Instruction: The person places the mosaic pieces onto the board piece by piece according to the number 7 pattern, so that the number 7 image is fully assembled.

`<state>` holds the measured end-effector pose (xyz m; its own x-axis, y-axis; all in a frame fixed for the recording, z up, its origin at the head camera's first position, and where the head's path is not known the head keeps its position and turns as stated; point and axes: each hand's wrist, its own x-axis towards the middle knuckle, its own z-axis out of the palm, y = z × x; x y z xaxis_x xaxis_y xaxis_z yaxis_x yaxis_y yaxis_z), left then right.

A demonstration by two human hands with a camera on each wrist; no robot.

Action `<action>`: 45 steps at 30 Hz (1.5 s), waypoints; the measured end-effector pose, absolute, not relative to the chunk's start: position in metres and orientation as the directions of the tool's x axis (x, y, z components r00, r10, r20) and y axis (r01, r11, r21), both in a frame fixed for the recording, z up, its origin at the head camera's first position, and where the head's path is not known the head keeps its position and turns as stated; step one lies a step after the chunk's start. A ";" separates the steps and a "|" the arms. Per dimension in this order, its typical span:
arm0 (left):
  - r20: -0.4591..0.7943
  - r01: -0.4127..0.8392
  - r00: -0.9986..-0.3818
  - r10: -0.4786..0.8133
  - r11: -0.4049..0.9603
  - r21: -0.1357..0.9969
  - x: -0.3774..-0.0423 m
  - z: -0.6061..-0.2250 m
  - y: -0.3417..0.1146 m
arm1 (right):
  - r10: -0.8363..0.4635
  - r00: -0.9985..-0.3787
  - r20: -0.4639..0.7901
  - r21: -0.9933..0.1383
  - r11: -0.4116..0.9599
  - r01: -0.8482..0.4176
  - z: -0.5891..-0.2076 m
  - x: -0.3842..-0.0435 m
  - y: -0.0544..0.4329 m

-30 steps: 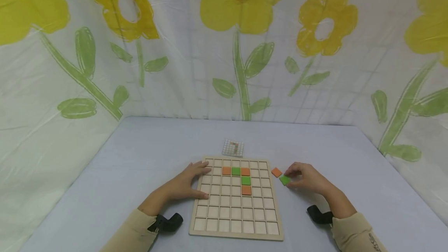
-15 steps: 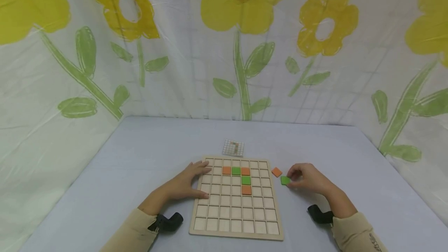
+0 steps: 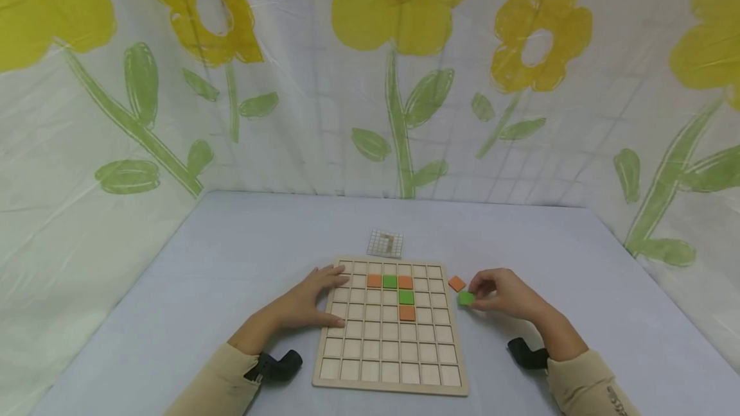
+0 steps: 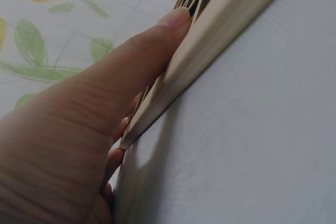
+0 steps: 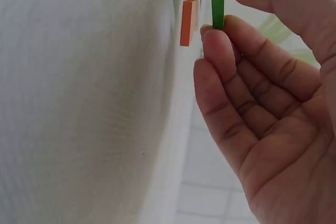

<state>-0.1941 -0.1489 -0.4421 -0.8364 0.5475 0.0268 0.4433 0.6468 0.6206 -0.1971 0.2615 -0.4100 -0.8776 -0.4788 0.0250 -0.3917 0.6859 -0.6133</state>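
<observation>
My right hand pinches a green square tile between thumb and fingertips, just right of the wooden grid board. In the right wrist view the green tile is held clear of the tabletop. Beside it a loose orange tile lies on the table near the board's right edge. My left hand rests on the board's left rim with fingers spread; its thumb lies over that edge in the left wrist view. Set in the board's cells are orange tiles and green tiles, forming a row that turns downward.
Behind the board lies a small card printed with a grid and a coloured pattern. A pale cloth covers the table. A white curtain with painted yellow flowers hangs around the back and sides.
My right hand has turned the green tile and lifted it, shifting it slightly left toward the board. The left hand, the board and the loose orange tile stay in place.
</observation>
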 end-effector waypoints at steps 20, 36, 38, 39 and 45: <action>0.035 0.455 -0.830 0.557 0.639 0.620 -0.195 -0.442 -0.149 | -0.531 -0.845 0.059 -0.615 0.647 -0.450 -0.396 -0.186 0.232; 0.029 0.451 -0.832 0.554 0.644 0.618 -0.195 -0.440 -0.149 | -0.548 -0.836 0.016 -0.596 0.666 -0.448 -0.386 -0.179 0.194; 0.029 0.451 -0.832 0.554 0.644 0.618 -0.195 -0.440 -0.149 | -0.557 -0.831 0.000 -0.604 0.662 -0.444 -0.385 -0.179 0.188; 0.030 0.451 -0.831 0.555 0.643 0.620 -0.195 -0.440 -0.149 | -0.563 -0.827 -0.008 -0.607 0.660 -0.443 -0.385 -0.179 0.186; 0.024 0.444 -0.835 0.550 0.646 0.621 -0.194 -0.440 -0.148 | -0.595 -0.802 -0.044 -0.594 0.661 -0.459 -0.383 -0.177 0.172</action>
